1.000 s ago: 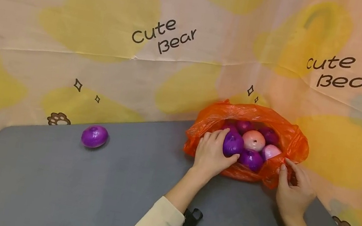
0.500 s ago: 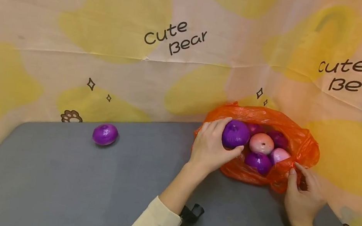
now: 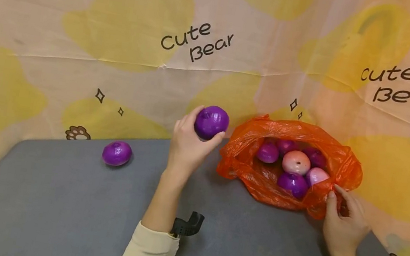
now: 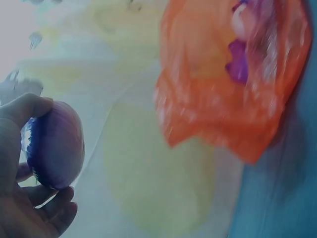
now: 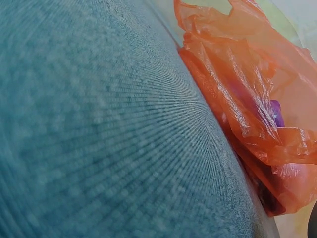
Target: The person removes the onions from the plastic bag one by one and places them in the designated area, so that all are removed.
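My left hand (image 3: 188,145) grips a shiny purple onion (image 3: 212,123), held up to the left of the orange plastic bag (image 3: 240,160). The left wrist view shows the same onion (image 4: 57,144) between thumb and curled fingers. At the bag's right front, my right hand (image 3: 345,224) pinches the rim between thumb and fingertips. Several onions, such as a purple one (image 3: 292,184) and a pinkish-white one (image 3: 296,162), lie inside the open bag. Orange plastic (image 5: 237,99) fills the right side of the right wrist view.
Another purple onion (image 3: 117,153) sits alone on the grey table (image 3: 58,203), toward the back left. A printed cloth (image 3: 131,37) with yellow patches hangs behind the table and along its right side.
My left hand has lifted the purple onion out of the bag and carried it left and up. The right hand keeps its pinch on the bag. The head view has shifted slightly.
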A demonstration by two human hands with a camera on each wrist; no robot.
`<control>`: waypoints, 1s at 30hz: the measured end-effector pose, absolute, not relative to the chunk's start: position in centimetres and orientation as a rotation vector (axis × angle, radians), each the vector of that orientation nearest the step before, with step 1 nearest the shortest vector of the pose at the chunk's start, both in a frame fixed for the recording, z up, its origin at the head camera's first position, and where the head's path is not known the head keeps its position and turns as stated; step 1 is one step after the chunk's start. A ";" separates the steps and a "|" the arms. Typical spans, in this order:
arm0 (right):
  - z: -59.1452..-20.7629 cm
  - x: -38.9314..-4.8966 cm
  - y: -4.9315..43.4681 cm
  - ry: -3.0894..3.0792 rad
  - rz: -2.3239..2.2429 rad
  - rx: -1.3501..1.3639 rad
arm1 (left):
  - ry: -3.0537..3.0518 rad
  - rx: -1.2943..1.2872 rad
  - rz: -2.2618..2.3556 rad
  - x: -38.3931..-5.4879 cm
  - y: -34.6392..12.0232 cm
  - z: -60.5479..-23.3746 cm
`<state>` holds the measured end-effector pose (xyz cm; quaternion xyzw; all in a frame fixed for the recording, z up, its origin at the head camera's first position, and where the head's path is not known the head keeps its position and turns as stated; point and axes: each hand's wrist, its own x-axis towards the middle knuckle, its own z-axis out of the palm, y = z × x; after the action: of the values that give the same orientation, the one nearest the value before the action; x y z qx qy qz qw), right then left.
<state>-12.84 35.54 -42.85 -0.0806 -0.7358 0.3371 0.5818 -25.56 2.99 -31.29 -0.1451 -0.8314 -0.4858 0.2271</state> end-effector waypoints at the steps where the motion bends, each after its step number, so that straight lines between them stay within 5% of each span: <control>1: -42.8 -12.8 35.5 -1.720 0.790 -0.192 | -2.291 -0.372 -1.353 -25.8 2.4 -31.3; 30: -43.1 -13.0 35.8 -1.713 0.796 -0.194 | -2.478 0.138 -1.348 -29.5 -7.4 -36.0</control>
<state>-12.98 35.82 -43.12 -0.0830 -0.7335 0.3407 0.5823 -29.51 -7.35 -36.01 0.0481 -0.8664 -0.4713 0.1580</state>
